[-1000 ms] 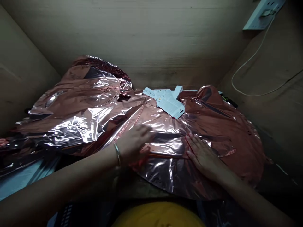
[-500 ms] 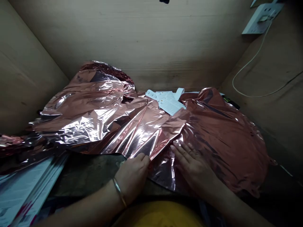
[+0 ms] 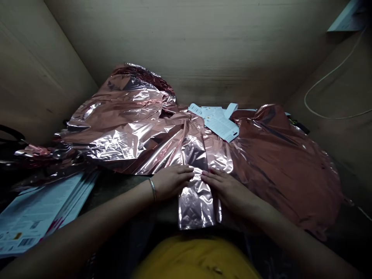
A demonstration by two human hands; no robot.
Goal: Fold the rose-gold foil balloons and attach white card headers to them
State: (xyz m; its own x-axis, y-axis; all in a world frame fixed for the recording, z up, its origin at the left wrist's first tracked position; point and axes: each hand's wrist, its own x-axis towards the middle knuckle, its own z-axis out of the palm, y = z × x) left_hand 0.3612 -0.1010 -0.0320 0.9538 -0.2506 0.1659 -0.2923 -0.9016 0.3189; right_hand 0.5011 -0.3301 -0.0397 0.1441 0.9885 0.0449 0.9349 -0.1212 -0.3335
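Observation:
Shiny rose-gold foil (image 3: 116, 135), like a large deflated foil balloon, spreads across the work surface. Its near middle part is folded into a narrow strip (image 3: 196, 209) that points toward me. My left hand (image 3: 171, 180) lies flat on the strip's left side, fingers stretched out. From the right, my right hand (image 3: 225, 186) presses flat on the same strip, its fingertips close to those of the left. Neither hand grips anything. A bracelet (image 3: 152, 190) circles my left wrist. On the right the foil (image 3: 290, 174) lies smoother and rounded, with small tabs at its edge.
White printed cards (image 3: 222, 124) rest on the foil near the back wall (image 3: 203, 50). A stack of printed cards (image 3: 43, 209) lies at the left. At the right, a white cable (image 3: 316, 83) hangs from a wall box (image 3: 345, 19). Wooden side walls enclose the surface.
My left hand has let go of the foil edge it was pinching and now lies flat. The near foil has been folded over into a strip. Both hands have come together on it.

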